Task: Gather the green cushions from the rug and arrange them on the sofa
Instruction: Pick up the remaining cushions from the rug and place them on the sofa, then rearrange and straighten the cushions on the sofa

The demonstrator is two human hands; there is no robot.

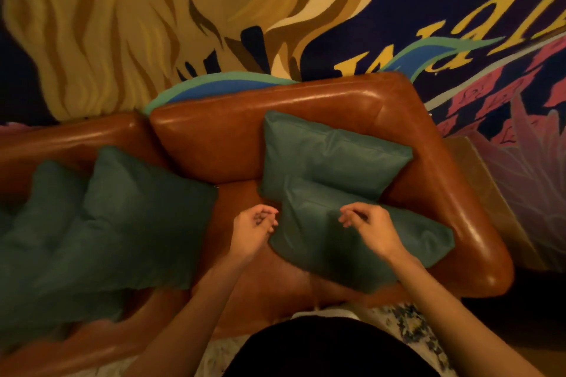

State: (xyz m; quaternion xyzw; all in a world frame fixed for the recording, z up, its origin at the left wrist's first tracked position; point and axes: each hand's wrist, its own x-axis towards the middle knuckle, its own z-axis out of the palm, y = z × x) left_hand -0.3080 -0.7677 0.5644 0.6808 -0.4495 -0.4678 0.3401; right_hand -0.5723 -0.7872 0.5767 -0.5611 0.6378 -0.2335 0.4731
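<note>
Several green cushions lie on the brown leather sofa [220, 144]. One cushion [330, 153] leans against the backrest at the right end. A second cushion [330, 257] lies flat in front of it, overlapping its lower edge. Two more cushions [137, 223] [46, 205] lean together at the left. My left hand [254, 229] hovers at the left edge of the flat cushion with its fingers loosely curled and nothing in them. My right hand [367, 226] hangs just above the same cushion's top, its fingers also loosely curled and holding nothing.
A painted mural wall [153, 24] rises right behind the sofa. The sofa's right armrest [465, 223] borders a wooden surface [484, 180]. A patterned rug [410, 324] shows at the bottom, beside my dark clothing [330, 349].
</note>
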